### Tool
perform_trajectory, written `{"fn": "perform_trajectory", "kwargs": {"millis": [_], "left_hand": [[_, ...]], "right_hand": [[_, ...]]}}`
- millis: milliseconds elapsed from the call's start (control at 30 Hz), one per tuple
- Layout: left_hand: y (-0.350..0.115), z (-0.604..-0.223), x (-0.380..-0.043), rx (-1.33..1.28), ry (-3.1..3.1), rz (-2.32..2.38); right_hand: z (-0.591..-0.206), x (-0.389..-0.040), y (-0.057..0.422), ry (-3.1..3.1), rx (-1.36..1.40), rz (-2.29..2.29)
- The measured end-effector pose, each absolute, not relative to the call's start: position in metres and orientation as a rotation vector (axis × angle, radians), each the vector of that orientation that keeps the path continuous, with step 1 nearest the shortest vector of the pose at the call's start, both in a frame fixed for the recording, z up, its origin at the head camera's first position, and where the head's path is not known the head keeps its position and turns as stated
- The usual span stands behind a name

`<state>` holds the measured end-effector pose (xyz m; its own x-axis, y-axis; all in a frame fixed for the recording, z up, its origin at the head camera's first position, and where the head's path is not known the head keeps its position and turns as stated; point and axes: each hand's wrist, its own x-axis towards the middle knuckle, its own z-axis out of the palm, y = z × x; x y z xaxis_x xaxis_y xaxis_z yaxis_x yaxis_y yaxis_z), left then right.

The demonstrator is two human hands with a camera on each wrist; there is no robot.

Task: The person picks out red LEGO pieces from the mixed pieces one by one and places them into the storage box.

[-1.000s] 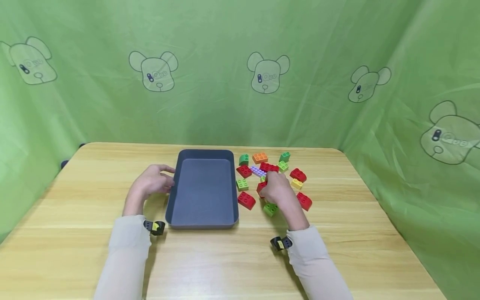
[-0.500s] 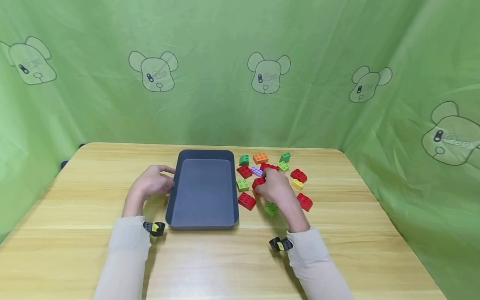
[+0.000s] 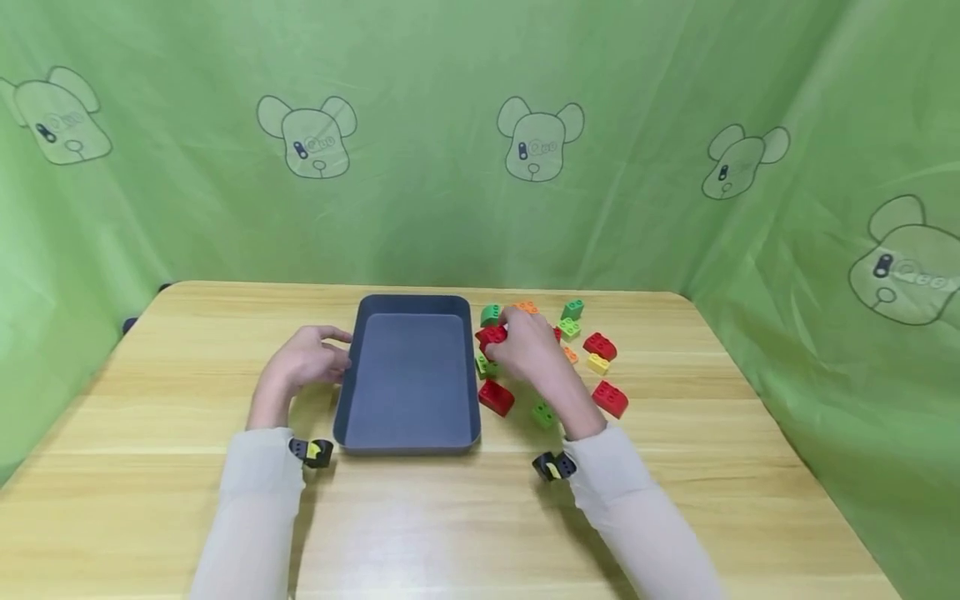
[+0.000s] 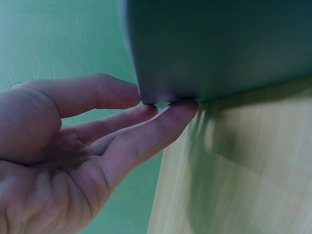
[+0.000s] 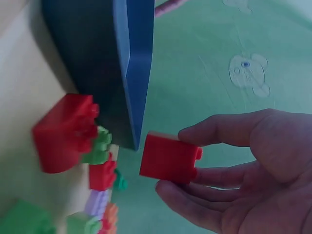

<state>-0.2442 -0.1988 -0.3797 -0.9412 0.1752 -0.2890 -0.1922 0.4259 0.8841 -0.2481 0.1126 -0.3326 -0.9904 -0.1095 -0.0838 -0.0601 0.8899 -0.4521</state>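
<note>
A red toy brick (image 5: 168, 158) is pinched between the thumb and fingers of my right hand (image 3: 528, 346), raised above the table. In the head view it overlaps other bricks beside the tray's right wall. My left hand (image 3: 307, 360) rests its fingertips against the outer left wall of a dark grey tray (image 3: 474, 392). In the left wrist view, the fingers (image 4: 165, 126) are stretched out, with their tips along the tray's lower edge. Nothing lies inside the tray. Under the right hand, some bricks are partly hidden.
Several loose bricks lie right of the tray, among them a red curved brick (image 3: 496, 397), a yellow brick (image 3: 598, 363) and a dark green brick (image 3: 573, 309). A green curtain (image 3: 427, 225) hangs behind the wooden table (image 3: 420, 525).
My right hand has lifted the red brick from among the others and moved it left and away from me, toward the tray. The left hand has stayed at the tray.
</note>
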Motion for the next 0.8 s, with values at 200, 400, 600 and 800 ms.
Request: {"fn": "perform_trajectory", "kwargs": {"millis": [200, 400, 600, 800], "left_hand": [[-0.199, -0.377, -0.242, -0.017, 2.351, 1.528], [-0.197, -0.379, -0.244, -0.017, 2.335, 1.559], [-0.199, -0.379, -0.245, -0.034, 2.333, 1.567], [-0.2, -0.38, -0.244, -0.022, 2.335, 1.559]], "right_hand": [[-0.312, -0.261, 0.085, 2.984, -0.257, -0.643], [-0.295, -0.273, 0.063, 2.996, -0.345, -0.637], [-0.287, -0.285, 0.04, 2.991, -0.405, -0.652], [-0.289, -0.294, 0.021, 3.024, -0.466, -0.709]]}}
